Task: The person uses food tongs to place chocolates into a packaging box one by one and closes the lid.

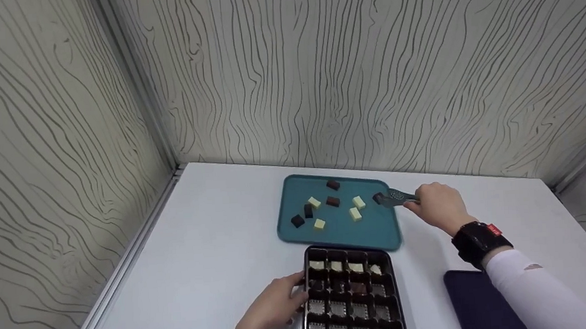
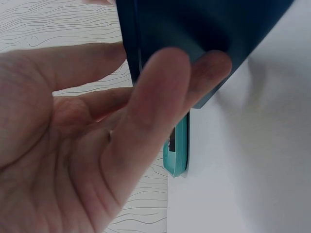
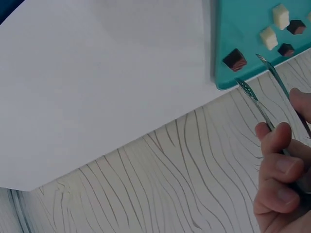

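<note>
My right hand holds a pair of metal tongs over the right side of a teal tray. In the right wrist view, the tongs' tips stand apart, close to a dark chocolate piece near the tray's corner. Several other dark and cream-coloured chocolate pieces lie scattered on the tray. My left hand grips the left edge of a dark divided box, its fingers against the box's wall in the left wrist view. Cream pieces fill the box's far row, and dark pieces sit in the row behind them, nearer me.
A dark navy flat tray lies at the right, partly behind my right forearm. The white table meets wood-patterned walls at the back and sides. The box stands right in front of the teal tray's near edge.
</note>
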Demonstrator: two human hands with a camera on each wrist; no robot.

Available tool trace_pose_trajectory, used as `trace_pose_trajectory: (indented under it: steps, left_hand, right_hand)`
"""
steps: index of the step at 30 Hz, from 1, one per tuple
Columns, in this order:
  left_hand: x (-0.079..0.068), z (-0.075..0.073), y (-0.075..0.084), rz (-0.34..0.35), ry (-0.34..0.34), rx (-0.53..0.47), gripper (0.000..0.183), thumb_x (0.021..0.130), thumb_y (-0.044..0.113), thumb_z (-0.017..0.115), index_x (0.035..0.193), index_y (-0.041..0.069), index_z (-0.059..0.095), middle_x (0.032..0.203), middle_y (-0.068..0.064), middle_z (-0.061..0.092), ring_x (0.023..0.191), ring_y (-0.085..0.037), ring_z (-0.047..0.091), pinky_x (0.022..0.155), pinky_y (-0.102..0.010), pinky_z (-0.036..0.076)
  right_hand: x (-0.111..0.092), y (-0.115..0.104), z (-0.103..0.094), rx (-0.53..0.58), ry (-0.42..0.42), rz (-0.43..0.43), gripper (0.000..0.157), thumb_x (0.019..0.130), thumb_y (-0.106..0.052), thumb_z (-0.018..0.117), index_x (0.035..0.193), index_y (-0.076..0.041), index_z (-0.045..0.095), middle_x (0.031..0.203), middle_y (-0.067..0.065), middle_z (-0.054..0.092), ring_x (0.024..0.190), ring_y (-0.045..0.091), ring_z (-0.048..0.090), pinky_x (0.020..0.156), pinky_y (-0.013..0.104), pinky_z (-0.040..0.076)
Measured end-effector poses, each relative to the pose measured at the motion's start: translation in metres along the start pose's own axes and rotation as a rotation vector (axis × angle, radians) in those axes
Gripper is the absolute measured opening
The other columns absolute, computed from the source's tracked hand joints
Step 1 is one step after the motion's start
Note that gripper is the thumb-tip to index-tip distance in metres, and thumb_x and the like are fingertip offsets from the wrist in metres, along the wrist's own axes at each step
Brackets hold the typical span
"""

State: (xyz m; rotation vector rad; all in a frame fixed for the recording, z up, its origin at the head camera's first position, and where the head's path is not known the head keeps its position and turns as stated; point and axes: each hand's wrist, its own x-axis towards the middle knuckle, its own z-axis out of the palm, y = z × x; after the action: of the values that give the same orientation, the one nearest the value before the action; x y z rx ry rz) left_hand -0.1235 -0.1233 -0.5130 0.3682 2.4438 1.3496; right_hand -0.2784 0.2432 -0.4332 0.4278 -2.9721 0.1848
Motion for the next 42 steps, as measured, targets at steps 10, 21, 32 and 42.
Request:
trace_pose_trajectory:
  steps: [10,21,32,42]
  left_hand:
    - [0.000,0.000,-0.001,-0.023,-0.016,-0.043,0.051,0.102,0.016,0.061,0.150,-0.001,0.054,0.139,-0.022,0.070,0.061,-0.024,0.071,0.078,-0.033,0.062]
    - [0.003,0.001,0.001,-0.011,-0.006,-0.012,0.050,0.102,0.019,0.061,0.148,0.000,0.056,0.135,-0.021,0.072,0.059,-0.019,0.069,0.082,-0.033,0.062]
    - [-0.001,-0.003,-0.001,-0.025,-0.011,-0.048,0.049,0.103,0.016,0.060,0.149,0.000,0.055,0.139,-0.022,0.069,0.063,-0.021,0.070,0.074,-0.034,0.061]
    - [0.000,-0.002,0.001,-0.030,-0.024,-0.093,0.047,0.103,0.013,0.060,0.148,-0.001,0.056,0.140,-0.024,0.068,0.063,-0.023,0.070,0.056,-0.028,0.055]
  right_hand:
    - [0.020,0.001,0.025,0.028,-0.008,0.040,0.037,0.095,-0.026,0.074,0.069,-0.001,0.067,0.058,0.003,0.052,0.054,0.018,0.047,0.049,0.028,0.032]
    - [0.009,0.004,0.015,0.066,-0.117,-0.020,0.031,0.094,-0.026,0.075,0.073,-0.003,0.076,0.059,0.000,0.062,0.055,0.013,0.049,0.051,0.026,0.036]
    - [-0.015,-0.012,-0.004,0.023,-0.227,-0.224,0.028,0.090,-0.029,0.079,0.067,-0.013,0.074,0.056,-0.010,0.053,0.056,0.008,0.040,0.052,0.023,0.031]
    - [-0.025,-0.013,-0.008,0.046,-0.169,-0.234,0.035,0.090,-0.025,0.078,0.059,-0.017,0.066,0.054,-0.013,0.040,0.055,0.006,0.034,0.053,0.021,0.025]
